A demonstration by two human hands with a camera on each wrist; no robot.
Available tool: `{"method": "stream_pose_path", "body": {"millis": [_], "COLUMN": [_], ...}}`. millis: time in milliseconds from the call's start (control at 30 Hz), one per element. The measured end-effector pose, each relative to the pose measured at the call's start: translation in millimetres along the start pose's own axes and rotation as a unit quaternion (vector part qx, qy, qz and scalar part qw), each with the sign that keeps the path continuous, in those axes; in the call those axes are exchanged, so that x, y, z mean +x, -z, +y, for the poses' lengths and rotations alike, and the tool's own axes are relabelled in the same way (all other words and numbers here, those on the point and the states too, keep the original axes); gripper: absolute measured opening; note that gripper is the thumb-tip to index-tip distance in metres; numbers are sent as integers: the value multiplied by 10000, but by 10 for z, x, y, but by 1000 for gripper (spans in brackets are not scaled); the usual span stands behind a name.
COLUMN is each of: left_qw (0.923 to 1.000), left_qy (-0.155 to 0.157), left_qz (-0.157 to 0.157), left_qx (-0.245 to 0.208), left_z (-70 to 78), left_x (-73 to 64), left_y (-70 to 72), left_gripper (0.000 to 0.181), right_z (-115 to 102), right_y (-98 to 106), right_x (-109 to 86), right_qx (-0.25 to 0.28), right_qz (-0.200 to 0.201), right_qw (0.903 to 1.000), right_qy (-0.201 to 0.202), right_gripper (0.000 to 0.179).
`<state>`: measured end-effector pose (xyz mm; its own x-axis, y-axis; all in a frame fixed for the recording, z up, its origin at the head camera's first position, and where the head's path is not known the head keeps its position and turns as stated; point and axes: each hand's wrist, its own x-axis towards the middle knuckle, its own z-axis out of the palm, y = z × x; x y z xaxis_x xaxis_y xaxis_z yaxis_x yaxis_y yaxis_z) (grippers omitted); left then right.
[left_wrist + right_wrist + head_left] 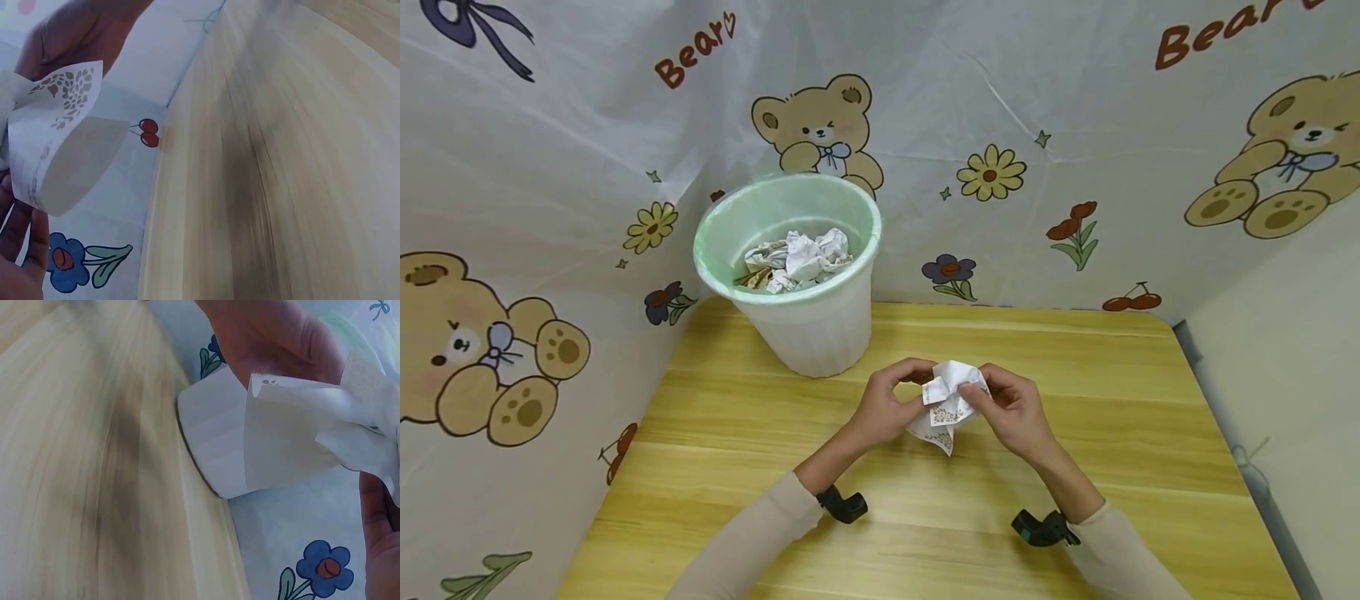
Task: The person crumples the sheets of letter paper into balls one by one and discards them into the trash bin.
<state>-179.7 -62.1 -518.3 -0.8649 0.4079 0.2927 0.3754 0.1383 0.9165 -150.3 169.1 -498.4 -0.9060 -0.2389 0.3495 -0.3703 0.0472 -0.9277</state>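
Observation:
Between both hands, above the table, is a partly crumpled sheet of white paper (951, 398) with a brown speckled print. My left hand (883, 408) pinches its left side between thumb and fingers. On the other side my right hand (1017, 410) grips it, thumb pressed on the near face. In the left wrist view a loose flap of the paper (72, 144) curls out below the fingers. The right wrist view shows the plain back of the paper (294, 434), bunched toward the right edge. Some fingertips are hidden behind it.
A pale green-rimmed bin (808, 333) stands at the table's back left, with crumpled papers (805, 257) inside. The wooden table (1075, 367) meets a bear-patterned cloth (917, 100) at the back and left. Black wrist mounts (1041, 528) hang under the forearms.

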Motion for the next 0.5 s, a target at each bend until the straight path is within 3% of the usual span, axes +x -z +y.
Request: {"method": "stream_pose_path", "body": {"millis": [233,500], "left_qw": [9992,9986], "left_qy": [-76,-293], "left_qz": [80,-120], "left_qx": [-379,-424], "left_z": [-4,39], "left_x": [17,72], "left_y": [-4,7], "left_gripper": [17,11], "right_z": [46,-28], "right_y": [-19,8], "right_x": [-13,20], "right_qx": [-74,29], "right_qz": [0,-36], "right_qw": [9999,10000], "right_qy": [94,-5], "right_gripper": [13,33]}}
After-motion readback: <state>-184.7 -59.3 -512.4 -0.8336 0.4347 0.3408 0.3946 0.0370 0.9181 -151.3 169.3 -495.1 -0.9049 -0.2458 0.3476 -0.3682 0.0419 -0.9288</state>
